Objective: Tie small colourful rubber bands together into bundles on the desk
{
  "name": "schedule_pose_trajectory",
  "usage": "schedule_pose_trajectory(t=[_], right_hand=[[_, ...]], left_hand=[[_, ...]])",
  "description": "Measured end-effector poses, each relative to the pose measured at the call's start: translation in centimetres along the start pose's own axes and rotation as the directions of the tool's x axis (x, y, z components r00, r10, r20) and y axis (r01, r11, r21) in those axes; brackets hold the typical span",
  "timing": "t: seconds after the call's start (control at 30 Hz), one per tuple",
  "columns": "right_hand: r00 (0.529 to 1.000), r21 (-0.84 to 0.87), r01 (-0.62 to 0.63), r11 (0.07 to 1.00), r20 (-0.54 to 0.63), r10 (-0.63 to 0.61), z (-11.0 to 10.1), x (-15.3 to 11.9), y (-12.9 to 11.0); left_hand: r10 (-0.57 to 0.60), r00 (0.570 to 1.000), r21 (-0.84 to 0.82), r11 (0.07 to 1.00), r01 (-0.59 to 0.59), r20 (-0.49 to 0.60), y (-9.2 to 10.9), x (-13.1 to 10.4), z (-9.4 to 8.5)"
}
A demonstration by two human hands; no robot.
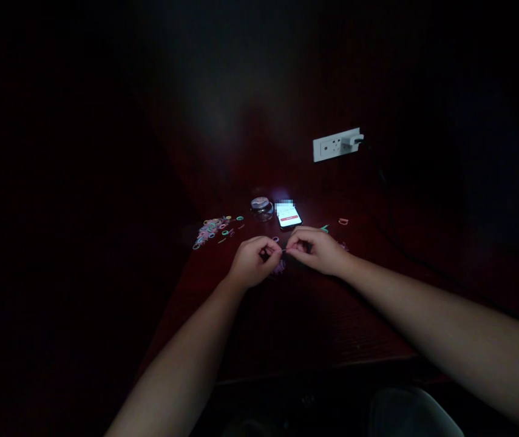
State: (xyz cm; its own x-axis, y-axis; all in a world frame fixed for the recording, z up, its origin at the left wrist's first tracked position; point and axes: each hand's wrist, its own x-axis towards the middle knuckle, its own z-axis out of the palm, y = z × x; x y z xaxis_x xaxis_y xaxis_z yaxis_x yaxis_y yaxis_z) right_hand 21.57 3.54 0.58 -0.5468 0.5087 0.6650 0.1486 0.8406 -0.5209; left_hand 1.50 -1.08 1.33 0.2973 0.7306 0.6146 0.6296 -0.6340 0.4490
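Observation:
My left hand (256,260) and my right hand (314,250) meet over the dark red table, thumb and forefinger of each pinched together. A short thin band, apparently a small elastic hair band (284,250), spans the small gap between the fingertips. Below the fingers lies a little cluster of purplish elastic bands (279,267). A heap of small coloured elastic bands (211,230) spreads to the left of my left hand. Beyond my right hand lie a green band (324,229) and an orange band (343,221); more purplish ones are partly hidden by its wrist.
A lit phone (289,215) lies just behind my hands, beside a round lidded jar (261,207). On the back panel is a white power socket (337,144) with a plug in it; its dark cable (391,221) runs down to the right. The surroundings are very dark.

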Motion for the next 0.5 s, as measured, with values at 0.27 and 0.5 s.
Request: schedule_pose_trajectory(t=[0.27, 0.5], right_hand=[[1.0, 0.005, -0.015, 1.0, 0.011, 0.015, -0.25, -0.05, 0.11], [0.999, 0.012, -0.037, 0.999, 0.015, 0.037, -0.28, -0.15, 0.22]], left_hand=[[-0.014, 1.0, 0.016, 1.0, 0.014, -0.012, 0.07, -0.1, -0.11], [-0.025, 1.0, 0.01, 1.0, 0.025, -0.011, 0.1, -0.08, -0.14]])
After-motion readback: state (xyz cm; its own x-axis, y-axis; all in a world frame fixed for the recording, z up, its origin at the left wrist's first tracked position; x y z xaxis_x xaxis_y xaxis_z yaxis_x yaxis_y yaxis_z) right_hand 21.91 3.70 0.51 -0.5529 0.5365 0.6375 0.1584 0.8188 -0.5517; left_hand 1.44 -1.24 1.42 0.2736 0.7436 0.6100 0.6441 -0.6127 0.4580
